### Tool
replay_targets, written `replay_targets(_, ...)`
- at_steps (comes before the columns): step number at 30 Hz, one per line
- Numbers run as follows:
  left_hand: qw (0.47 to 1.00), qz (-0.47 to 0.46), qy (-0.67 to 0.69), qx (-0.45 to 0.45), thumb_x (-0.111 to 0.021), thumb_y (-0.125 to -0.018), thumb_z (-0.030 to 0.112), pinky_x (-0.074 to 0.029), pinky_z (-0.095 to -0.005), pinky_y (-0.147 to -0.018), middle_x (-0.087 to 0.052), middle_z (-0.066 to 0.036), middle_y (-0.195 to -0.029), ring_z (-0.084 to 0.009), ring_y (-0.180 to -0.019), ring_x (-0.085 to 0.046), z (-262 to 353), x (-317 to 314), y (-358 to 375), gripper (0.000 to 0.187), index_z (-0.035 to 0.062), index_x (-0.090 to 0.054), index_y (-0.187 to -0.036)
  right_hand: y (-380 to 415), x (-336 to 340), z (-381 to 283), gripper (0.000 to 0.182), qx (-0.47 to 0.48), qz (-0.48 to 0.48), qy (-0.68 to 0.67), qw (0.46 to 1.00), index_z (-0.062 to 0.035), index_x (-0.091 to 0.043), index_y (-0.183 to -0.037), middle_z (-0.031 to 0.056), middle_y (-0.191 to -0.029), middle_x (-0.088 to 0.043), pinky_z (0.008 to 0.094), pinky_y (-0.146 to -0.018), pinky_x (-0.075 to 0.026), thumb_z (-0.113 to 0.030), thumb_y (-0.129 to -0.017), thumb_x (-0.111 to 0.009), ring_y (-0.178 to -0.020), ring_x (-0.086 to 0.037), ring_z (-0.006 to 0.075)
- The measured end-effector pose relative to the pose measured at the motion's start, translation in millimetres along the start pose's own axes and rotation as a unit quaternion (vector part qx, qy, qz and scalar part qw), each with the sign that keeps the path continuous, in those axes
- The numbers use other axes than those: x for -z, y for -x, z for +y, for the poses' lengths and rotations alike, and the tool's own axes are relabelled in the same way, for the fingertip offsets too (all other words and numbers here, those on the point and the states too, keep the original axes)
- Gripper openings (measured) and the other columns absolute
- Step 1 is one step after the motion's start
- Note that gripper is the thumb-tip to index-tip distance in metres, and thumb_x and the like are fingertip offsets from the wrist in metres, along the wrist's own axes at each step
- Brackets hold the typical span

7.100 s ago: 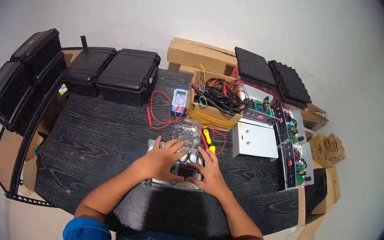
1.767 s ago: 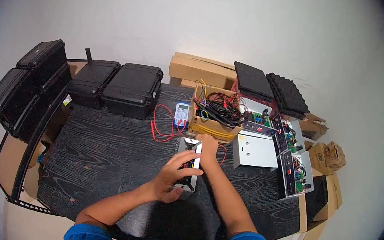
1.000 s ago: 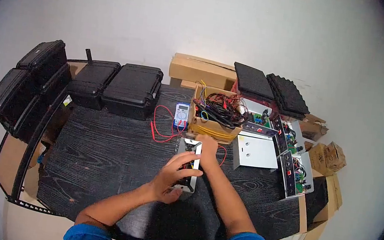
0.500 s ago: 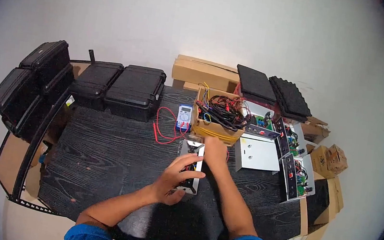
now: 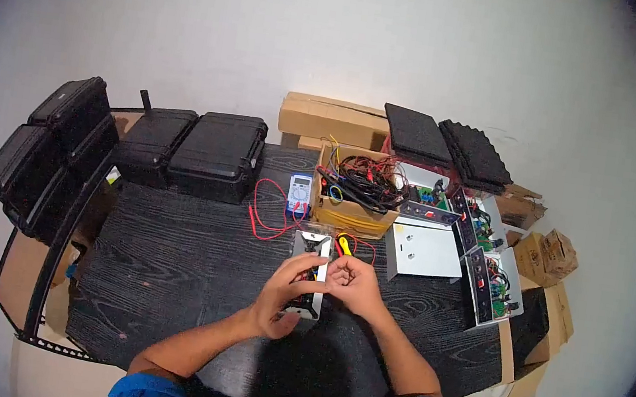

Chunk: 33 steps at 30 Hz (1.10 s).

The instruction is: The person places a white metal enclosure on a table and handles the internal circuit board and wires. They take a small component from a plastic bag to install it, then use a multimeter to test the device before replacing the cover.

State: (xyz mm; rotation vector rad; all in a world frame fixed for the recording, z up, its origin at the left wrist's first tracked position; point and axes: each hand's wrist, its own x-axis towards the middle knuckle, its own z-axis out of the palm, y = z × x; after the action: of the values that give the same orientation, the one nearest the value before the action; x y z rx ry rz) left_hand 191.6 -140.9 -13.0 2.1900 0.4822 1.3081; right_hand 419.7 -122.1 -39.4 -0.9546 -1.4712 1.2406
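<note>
A small white metal enclosure (image 5: pixel 315 240) with a black inner frame and some coloured wires stands in front of me. My left hand (image 5: pixel 279 294) grips it, fingers bent across its open face, hiding its middle. Close by its right side, my right hand (image 5: pixel 355 284) is closed, thumb and fingertips pinched together; what they hold, if anything, is too small to make out. Just beyond those fingers lies a yellow-and-red handled tool (image 5: pixel 345 246). Behind the enclosure sits a blue-and-white multimeter (image 5: pixel 300 191) with red test leads (image 5: pixel 252 222) on the table.
A cardboard box (image 5: pixel 355 221) full of tangled cables stands behind my hands. To the right are a white metal cover (image 5: pixel 427 253) and several open units with circuit boards (image 5: pixel 500 291). Black hard cases (image 5: pixel 217 149) stand at the left. Foam sheets (image 5: pixel 474 156) lie at the back right.
My right hand has drawn back towards me from near the cable box to the enclosure's right side. The yellow-and-red tool now shows. My left hand stays on the enclosure.
</note>
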Motion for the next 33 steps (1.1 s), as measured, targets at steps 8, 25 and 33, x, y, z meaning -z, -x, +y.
replay_targets(8,1.000,0.003,-0.002,-0.013,-0.039,-0.097,0.069,-0.035,-0.0530,-0.114,-0.049,-0.026,-0.151,-0.0427,-0.140,-0.045,-1,0,-1,0.074,0.0111,-0.069,-0.130,0,9,-18,0.014,-0.048,-0.068,-0.013,0.996,0.0001,-0.067,-0.104,0.0013,-0.092,-0.070,0.0224,-0.077,-0.056,-0.002,-0.092,-0.075,-0.084,-0.068,0.0064)
replay_targets(25,0.999,-0.010,0.030,-0.010,-0.057,-0.073,0.029,-0.028,-0.0549,-0.119,-0.046,-0.024,-0.153,-0.0447,-0.141,-0.043,-3,2,0,0.063,0.0123,-0.067,-0.133,1,3,-23,0.016,-0.010,-0.009,0.037,0.999,0.0031,-0.068,-0.110,0.0044,-0.095,-0.074,0.0245,-0.079,-0.058,-0.004,-0.096,-0.072,-0.086,-0.071,0.0087)
replay_targets(33,0.999,-0.006,0.036,-0.010,-0.056,-0.076,0.032,-0.028,-0.0554,-0.119,-0.047,-0.025,-0.152,-0.0448,-0.141,-0.043,-5,1,1,0.062,0.0106,-0.067,-0.132,2,0,-21,0.017,-0.003,0.018,0.031,0.999,0.0022,-0.067,-0.107,0.0053,-0.095,-0.074,0.0242,-0.079,-0.058,-0.003,-0.093,-0.076,-0.086,-0.071,0.0084)
